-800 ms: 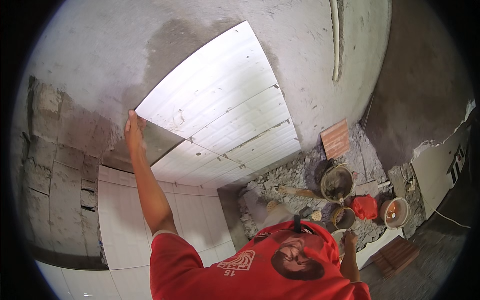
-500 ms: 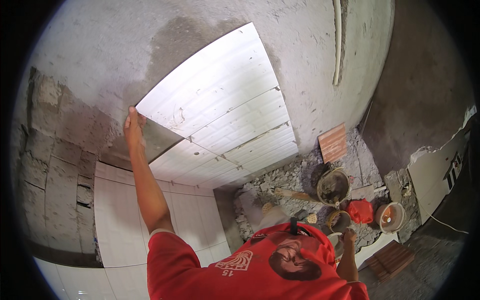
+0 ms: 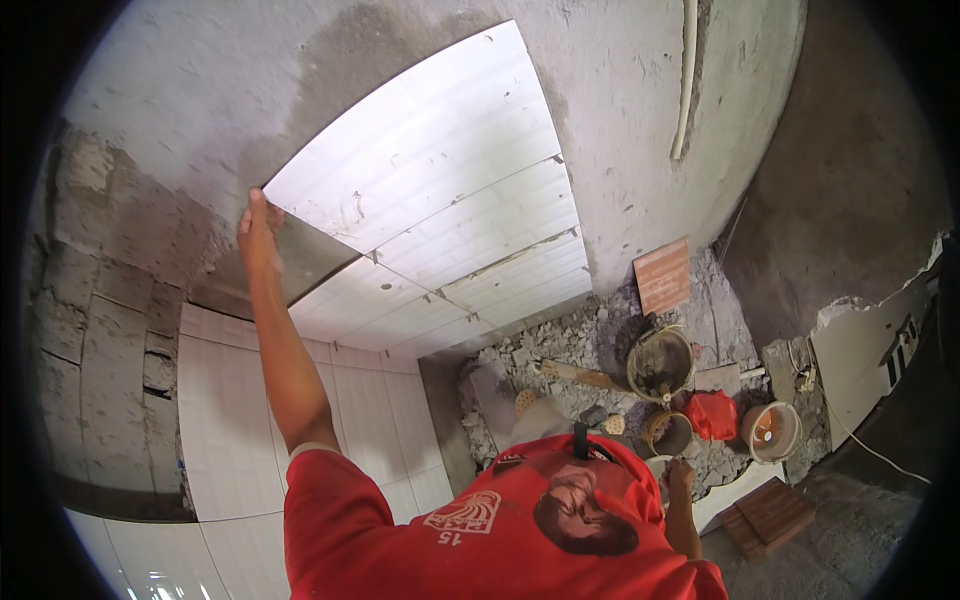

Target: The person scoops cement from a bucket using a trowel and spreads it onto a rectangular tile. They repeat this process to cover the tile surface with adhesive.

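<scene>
It is bright in the middle, and the big white tile (image 3: 430,140) shines the most, so pale that its faint lines are hard to see; the dark wall (image 3: 850,150) on the right looks dim and brown; soft grey shadows lie on the lower white tiles (image 3: 225,420) near the arm (image 3: 295,370); tiny spots of glare sit on the glossy tiles (image 3: 165,550) at the bottom left; I can't tell where the light comes from; straight edges bend like a bow; the corners are black; the buckets (image 3: 770,457) look quite clear, but the far right is murky.
</scene>
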The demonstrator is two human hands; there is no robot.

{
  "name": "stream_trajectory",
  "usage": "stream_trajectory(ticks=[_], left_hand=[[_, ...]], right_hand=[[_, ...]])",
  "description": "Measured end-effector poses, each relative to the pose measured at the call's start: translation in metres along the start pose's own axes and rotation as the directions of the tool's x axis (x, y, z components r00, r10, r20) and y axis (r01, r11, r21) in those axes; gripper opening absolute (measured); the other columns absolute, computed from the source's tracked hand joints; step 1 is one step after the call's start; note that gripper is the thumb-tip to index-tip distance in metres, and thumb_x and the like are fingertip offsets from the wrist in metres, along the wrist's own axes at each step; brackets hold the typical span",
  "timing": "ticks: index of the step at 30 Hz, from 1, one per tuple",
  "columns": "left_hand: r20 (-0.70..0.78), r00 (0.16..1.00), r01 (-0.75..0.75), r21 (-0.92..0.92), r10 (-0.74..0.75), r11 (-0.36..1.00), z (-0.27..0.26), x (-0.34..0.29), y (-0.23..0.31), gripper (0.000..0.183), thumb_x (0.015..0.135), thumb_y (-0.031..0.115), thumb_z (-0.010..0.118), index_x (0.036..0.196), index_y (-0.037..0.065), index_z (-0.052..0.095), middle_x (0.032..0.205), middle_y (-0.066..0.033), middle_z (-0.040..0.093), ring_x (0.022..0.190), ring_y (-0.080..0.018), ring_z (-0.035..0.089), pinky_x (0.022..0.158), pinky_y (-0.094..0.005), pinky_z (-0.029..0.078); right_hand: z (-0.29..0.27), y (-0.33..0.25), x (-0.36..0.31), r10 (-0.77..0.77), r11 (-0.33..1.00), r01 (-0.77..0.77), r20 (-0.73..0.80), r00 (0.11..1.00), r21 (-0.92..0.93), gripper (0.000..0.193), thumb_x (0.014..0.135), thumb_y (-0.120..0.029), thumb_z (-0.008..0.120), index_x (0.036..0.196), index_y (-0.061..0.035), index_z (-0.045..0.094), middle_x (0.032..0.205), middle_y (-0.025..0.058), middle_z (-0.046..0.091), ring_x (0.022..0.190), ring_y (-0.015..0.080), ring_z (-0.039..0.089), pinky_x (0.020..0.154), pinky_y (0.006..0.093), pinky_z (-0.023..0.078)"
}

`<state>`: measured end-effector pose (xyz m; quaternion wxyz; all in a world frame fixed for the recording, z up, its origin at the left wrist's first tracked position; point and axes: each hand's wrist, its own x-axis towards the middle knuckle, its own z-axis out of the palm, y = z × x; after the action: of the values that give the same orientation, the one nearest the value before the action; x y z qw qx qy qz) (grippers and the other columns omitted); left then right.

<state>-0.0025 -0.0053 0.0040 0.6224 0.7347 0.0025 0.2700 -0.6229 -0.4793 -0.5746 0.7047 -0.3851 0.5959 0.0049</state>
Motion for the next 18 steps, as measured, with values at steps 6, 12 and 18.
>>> stream_trajectory(ticks=[6,12,18], left_hand=[[0.035,0.999,-0.013,-0.014,0.014,1.000,-0.002,-0.001,-0.001,0.043,0.096,0.052,0.071,0.097,0.009,0.069,0.087,0.0005,0.063,0.087,-0.0113,0.061,0.088,-0.0274,0.051],[0.075,0.996,-0.053,0.000,0.053,0.999,-0.006,0.003,-0.006,0.043,0.098,0.049,0.071,0.102,0.006,0.070,0.092,-0.0001,0.066,0.090,-0.0117,0.062,0.089,-0.0292,0.052],[0.103,0.993,-0.049,-0.059,0.055,0.997,-0.006,0.002,-0.007,0.043,0.097,0.046,0.073,0.104,0.004,0.070,0.095,-0.0017,0.068,0.090,-0.0125,0.064,0.091,-0.0302,0.054]], right_hand=[[0.007,-0.018,-0.008,-0.063,0.993,0.059,-0.040,0.997,-0.106,0.011,0.095,-0.017,0.060,0.093,-0.0067,0.060,0.069,0.0034,0.056,0.050,0.0155,0.053,0.042,0.0331,0.043],[-0.011,-0.001,0.033,-0.082,0.947,0.047,-0.099,0.992,-0.318,0.017,0.094,-0.020,0.062,0.096,-0.0044,0.066,0.080,0.0096,0.067,0.065,0.0207,0.064,0.054,0.0376,0.051],[-0.059,0.059,0.121,-0.290,0.468,0.276,0.149,0.945,-0.839,0.024,0.084,-0.026,0.071,0.098,-0.0068,0.072,0.093,0.0153,0.073,0.087,0.0319,0.072,0.075,0.0462,0.056]])
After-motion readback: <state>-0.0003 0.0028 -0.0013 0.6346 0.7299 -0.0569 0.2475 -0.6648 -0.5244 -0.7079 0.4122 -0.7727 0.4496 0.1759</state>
